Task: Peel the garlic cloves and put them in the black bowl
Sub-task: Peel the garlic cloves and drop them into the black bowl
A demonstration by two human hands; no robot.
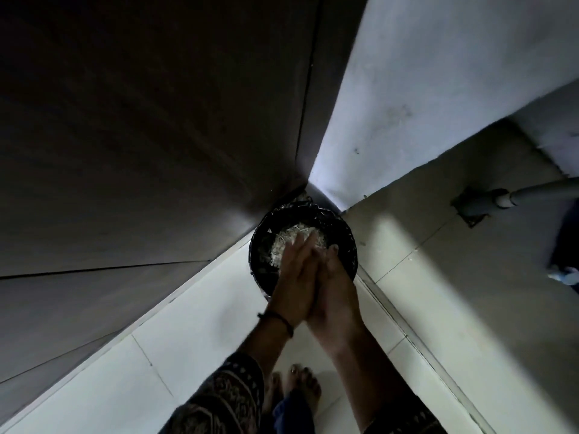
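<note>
Both hands are flat, palm against palm, fingers straight and holding nothing: left hand (pixel 294 274) and right hand (pixel 336 286) are pressed together right over a black bin (pixel 348 245). The bin sits on the floor (pixel 200 311), tucked into the far corner where the walls meet. Inside it is a heap of pale papery scraps (pixel 289 241) (they look like garlic skins). There's a dark thread bracelet (pixel 277 319) on the left wrist, bare feet (pixel 302 386) near the bottom, and a grey pipe (pixel 539 189) off to the right.

Left hand (pixel 294 277), right hand (pixel 336 288) over bin (pixel 259 255)
</note>
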